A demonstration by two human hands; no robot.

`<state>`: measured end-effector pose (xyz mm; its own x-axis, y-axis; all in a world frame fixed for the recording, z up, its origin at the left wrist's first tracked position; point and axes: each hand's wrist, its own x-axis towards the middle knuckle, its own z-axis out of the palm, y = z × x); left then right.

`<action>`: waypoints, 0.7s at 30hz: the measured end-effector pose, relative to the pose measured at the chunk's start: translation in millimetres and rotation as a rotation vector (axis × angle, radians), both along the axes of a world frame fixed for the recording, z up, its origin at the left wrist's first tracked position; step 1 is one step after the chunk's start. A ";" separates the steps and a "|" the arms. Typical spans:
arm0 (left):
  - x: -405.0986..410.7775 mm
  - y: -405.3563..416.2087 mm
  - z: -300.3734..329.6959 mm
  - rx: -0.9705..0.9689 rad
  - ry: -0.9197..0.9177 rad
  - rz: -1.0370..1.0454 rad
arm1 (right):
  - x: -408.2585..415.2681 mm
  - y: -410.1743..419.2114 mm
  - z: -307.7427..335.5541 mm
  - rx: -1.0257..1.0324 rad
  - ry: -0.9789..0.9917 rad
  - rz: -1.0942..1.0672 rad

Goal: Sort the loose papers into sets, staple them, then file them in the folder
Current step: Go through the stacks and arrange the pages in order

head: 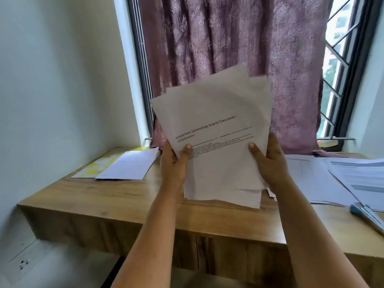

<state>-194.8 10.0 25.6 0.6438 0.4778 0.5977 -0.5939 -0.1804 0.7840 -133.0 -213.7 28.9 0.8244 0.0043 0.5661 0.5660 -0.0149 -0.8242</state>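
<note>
Head camera, looking down at a wooden desk (87,196) set against a window: at far left, a yellow-and-white folder (97,166) lies flat near the wall, with a white printed sheet (129,166) resting on it and overlapping its right side. Toward the centre, the person's left hand (173,163) grips the left edge of a thick stack of loose papers (216,129), thumb pressed on the front page and fingers curled behind. The stack is held upright above the desk, its sheets fanned unevenly at the top and bottom; the front page carries a heading that reads "Important technology learnt/takeaway/conclusions" above smaller, blurred lines of text. The right hand (270,163) grips the stack's right edge in the same way, thumb on the front. Behind the papers hangs a mauve patterned curtain (228,38), with a grilled window (340,65) showing at its right. On the right end of the desk, more printed pages (357,175) lie spread in overlapping layers, and a blue-tipped object (357,210), possibly a stapler, rests at their near edge.
</note>
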 end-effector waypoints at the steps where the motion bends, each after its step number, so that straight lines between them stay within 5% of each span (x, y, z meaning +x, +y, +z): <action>1: 1.8 -4.8 -3.5 0.025 -0.012 0.024 | 1.0 -5.7 -3.0 0.008 0.010 -0.005; 7: 8.2 -31.2 -21.9 0.197 0.003 0.068 | 5.8 -11.0 -29.3 -0.077 0.129 -0.024; 13: 4.0 -35.6 9.8 0.284 -0.058 0.204 | -1.0 -8.9 -10.4 -0.081 -0.001 -0.063; 21: 0.0 -27.6 -44.6 0.304 0.237 0.076 | -9.3 -12.5 -61.3 -0.270 0.225 -0.008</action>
<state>-194.8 -17.6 -19.1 0.7505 0.3533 0.5585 -0.3789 -0.4624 0.8017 -142.3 -226.2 -32.4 0.9289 0.1218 0.3497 0.3697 -0.2530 -0.8940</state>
